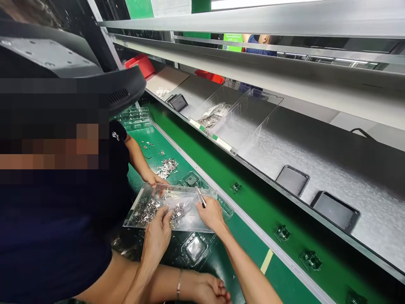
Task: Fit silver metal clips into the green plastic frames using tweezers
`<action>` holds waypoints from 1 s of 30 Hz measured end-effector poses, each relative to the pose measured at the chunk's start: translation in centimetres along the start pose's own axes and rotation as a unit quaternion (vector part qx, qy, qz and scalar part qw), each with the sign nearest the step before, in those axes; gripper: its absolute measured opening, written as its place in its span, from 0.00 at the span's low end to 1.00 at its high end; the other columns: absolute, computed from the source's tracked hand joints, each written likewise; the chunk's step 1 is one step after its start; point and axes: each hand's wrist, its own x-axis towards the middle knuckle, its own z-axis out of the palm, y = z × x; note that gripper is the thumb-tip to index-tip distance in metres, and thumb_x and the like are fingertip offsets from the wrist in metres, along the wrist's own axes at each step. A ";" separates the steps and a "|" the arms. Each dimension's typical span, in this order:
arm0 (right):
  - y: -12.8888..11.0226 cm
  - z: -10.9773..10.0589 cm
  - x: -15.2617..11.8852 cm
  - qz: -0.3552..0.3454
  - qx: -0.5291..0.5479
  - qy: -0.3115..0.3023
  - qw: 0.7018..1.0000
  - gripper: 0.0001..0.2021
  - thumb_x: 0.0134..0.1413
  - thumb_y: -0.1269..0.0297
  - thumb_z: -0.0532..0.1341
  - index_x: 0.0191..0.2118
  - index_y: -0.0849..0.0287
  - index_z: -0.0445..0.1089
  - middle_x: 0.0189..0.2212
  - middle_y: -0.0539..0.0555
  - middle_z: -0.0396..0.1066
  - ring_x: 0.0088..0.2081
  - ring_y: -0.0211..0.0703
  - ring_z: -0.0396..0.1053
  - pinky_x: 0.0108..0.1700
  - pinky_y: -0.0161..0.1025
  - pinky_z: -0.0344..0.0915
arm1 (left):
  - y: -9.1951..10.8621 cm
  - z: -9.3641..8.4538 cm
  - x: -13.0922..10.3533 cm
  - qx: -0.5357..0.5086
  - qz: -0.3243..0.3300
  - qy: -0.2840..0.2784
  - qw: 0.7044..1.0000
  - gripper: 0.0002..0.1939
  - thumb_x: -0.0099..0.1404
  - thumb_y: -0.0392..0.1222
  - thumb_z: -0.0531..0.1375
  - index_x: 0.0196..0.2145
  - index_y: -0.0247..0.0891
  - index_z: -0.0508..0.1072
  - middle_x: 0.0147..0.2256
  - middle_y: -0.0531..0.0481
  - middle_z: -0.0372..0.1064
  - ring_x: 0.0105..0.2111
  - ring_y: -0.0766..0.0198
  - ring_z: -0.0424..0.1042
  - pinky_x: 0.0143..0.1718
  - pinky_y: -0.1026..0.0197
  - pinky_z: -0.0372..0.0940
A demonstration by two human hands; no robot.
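Observation:
My left hand (158, 232) pinches the edge of a clear plastic bag (182, 204) with small metal parts in it. The bag lies over a clear plastic bin (136, 211), whose left side holds a heap of small shiny metal parts (148, 212). In my right hand (211, 213), closed at the bin's right side, is a slim silver utility knife (200, 197), pointing up and away. A co-worker's hand (155, 180) grips the bin's far edge. The co-worker's other hand (210, 289), below a bracelet, rests loosely curled near my right forearm.
A co-worker stands close at my left. Loose metal parts (167, 168) and clear plastic trays (194, 249) lie on the green bench. Beyond, a green conveyor belt (253, 207) carries small dark parts (281, 233). Above it, a metal shelf holds black trays (335, 209) and clear bins (218, 114).

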 end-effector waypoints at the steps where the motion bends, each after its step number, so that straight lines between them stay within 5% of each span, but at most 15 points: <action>1: 0.0 0.0 -0.1 -0.002 0.000 0.001 1.000 0.15 0.69 0.55 0.63 0.34 0.60 0.72 0.28 0.46 0.72 0.30 0.39 0.71 0.38 0.40 0.70 | -0.4 0.1 0.1 -0.002 0.002 -0.006 1.000 0.17 0.74 0.50 0.54 0.50 0.37 0.75 0.46 0.39 0.80 0.46 0.50 0.79 0.50 0.48 0.70; 5: 0.1 -0.5 -0.6 -0.012 -0.004 0.014 1.000 0.12 0.69 0.59 0.60 0.33 0.57 0.72 0.25 0.45 0.71 0.28 0.40 0.69 0.33 0.36 0.62 | -1.7 1.0 0.6 -0.007 0.007 -0.040 0.999 0.19 0.76 0.55 0.56 0.48 0.36 0.75 0.41 0.47 0.79 0.38 0.59 0.79 0.46 0.51 0.72; 10: 0.0 -2.1 -0.8 0.015 -0.037 0.056 0.998 0.11 0.70 0.60 0.56 0.44 0.56 0.74 0.31 0.54 0.78 0.34 0.49 0.75 0.35 0.38 0.59 | -2.0 2.0 1.1 0.008 0.012 -0.070 0.997 0.17 0.73 0.53 0.61 0.47 0.35 0.76 0.36 0.49 0.79 0.35 0.59 0.79 0.42 0.52 0.73; 15: 0.8 -2.8 -0.4 0.035 -0.058 0.089 0.994 0.27 0.66 0.51 0.62 0.63 0.61 0.67 0.36 0.64 0.80 0.41 0.62 0.77 0.40 0.44 0.63 | -1.2 1.6 0.9 0.006 0.050 0.030 0.998 0.25 0.70 0.51 0.59 0.58 0.34 0.72 0.52 0.35 0.77 0.54 0.42 0.75 0.57 0.41 0.67; 18: 1.2 -2.9 -0.3 0.016 -0.033 0.106 0.994 0.23 0.67 0.49 0.60 0.59 0.58 0.72 0.33 0.60 0.79 0.39 0.60 0.76 0.41 0.44 0.62 | -0.1 -0.2 -0.1 -0.009 0.095 0.094 0.991 0.21 0.72 0.52 0.56 0.55 0.36 0.74 0.53 0.36 0.75 0.57 0.41 0.71 0.61 0.38 0.63; 21: 1.6 -3.1 -1.0 -0.008 0.025 0.110 0.994 0.18 0.70 0.51 0.56 0.38 0.57 0.77 0.25 0.54 0.73 0.31 0.51 0.71 0.36 0.41 0.59 | 1.8 -2.2 -2.6 -0.038 0.148 0.116 0.981 0.14 0.74 0.48 0.56 0.50 0.41 0.76 0.51 0.42 0.76 0.54 0.48 0.73 0.60 0.44 0.66; 24: 3.2 -2.3 -4.0 -0.006 0.108 0.109 0.988 0.23 0.74 0.48 0.50 0.36 0.56 0.74 0.22 0.48 0.66 0.27 0.43 0.64 0.32 0.37 0.57 | 2.7 -2.5 -6.8 -0.076 0.215 0.092 0.969 0.10 0.73 0.40 0.59 0.48 0.44 0.78 0.48 0.45 0.77 0.51 0.54 0.76 0.57 0.50 0.69; 27: 6.7 0.3 -10.3 0.039 0.179 0.117 0.976 0.28 0.76 0.44 0.43 0.41 0.56 0.73 0.23 0.45 0.62 0.25 0.39 0.61 0.28 0.34 0.56 | 1.1 -0.4 -12.2 -0.122 0.236 -0.016 0.964 0.09 0.72 0.37 0.60 0.47 0.44 0.78 0.46 0.46 0.78 0.47 0.57 0.78 0.51 0.57 0.72; 30: 10.4 2.6 -17.9 0.084 0.205 0.125 0.967 0.30 0.74 0.42 0.46 0.36 0.58 0.75 0.21 0.44 0.59 0.23 0.38 0.60 0.26 0.33 0.55 | -2.2 3.5 -18.0 -0.120 0.130 -0.173 0.969 0.12 0.73 0.50 0.60 0.47 0.45 0.80 0.45 0.47 0.81 0.43 0.58 0.81 0.45 0.64 0.75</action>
